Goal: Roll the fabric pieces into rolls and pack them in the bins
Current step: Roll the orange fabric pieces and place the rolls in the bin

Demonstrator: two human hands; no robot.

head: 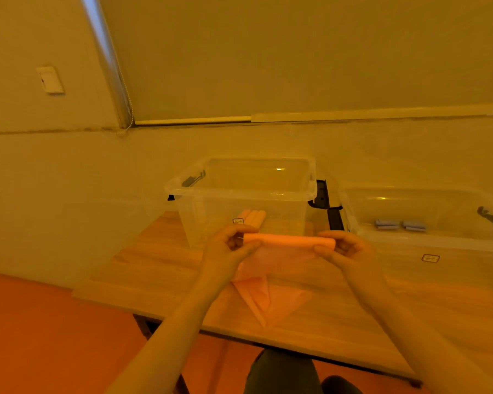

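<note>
A pink fabric piece (276, 263) is partly rolled and held up above the wooden table (154, 268). Its rolled top edge lies level between my hands, and the loose end hangs down onto the table in a point. My left hand (231, 245) pinches the roll's left end. At the right end, my right hand (345, 248) pinches it too. Just behind stands a clear bin (239, 191) with several pink rolls (252, 218) lying inside. A second clear bin (427, 243) at the right holds two blue rolls (400, 224).
Black latches (322, 194) stick out between the two bins. The table's near edge runs across the bottom, with an orange floor (40, 336) to the left and my knee (282, 373) below it. A wall with a light switch (50, 80) lies behind.
</note>
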